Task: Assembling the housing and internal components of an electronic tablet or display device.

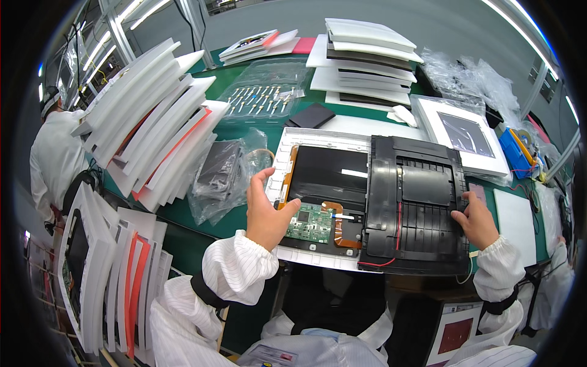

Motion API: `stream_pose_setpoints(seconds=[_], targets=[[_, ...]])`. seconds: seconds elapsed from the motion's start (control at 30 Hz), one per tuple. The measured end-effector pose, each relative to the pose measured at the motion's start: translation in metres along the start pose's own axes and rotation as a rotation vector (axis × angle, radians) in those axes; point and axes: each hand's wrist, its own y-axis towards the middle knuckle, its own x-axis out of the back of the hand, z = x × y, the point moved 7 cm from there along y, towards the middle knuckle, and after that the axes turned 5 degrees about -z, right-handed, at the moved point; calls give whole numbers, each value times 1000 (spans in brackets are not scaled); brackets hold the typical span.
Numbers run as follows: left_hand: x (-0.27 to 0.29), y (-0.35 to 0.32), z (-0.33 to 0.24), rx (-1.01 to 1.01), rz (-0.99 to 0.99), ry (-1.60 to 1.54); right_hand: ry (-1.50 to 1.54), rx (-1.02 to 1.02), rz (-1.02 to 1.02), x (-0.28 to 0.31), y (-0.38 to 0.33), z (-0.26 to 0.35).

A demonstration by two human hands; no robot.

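Note:
A white display frame (pixel 342 136) lies face down on the bench in front of me, its inside exposed. In it are a black panel, a green circuit board (pixel 312 222) and orange flat cables. My left hand (pixel 267 214) grips the frame's left edge, thumb over the inner side beside the board. A black plastic back cover (pixel 422 214) lies over the frame's right part, its ribbed inside facing up and a red wire running along it. My right hand (pixel 478 221) holds the cover's right edge between thumb and fingers; some fingertips are hidden.
Stacks of white foam-separated panels stand at the left (pixel 147 122), lower left (pixel 116 269) and back (pixel 367 61). A clear tray (pixel 263 92) holds small parts. Nearby are a bagged black part (pixel 220 168), another white-framed display (pixel 461 134) and a blue bin (pixel 516 156).

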Motion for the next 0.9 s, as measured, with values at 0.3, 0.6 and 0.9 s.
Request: stream_pose_setpoints(seconds=[0.3, 0.6, 0.9], targets=[[0, -7, 23, 58, 13, -198, -199, 6, -10, -8, -1, -27], [14, -13, 38, 193, -22, -396, 278, -265, 112, -15, 12, -66], [15, -15, 45, 180, -14, -507, 578, -242, 46, 80, 21, 18]])
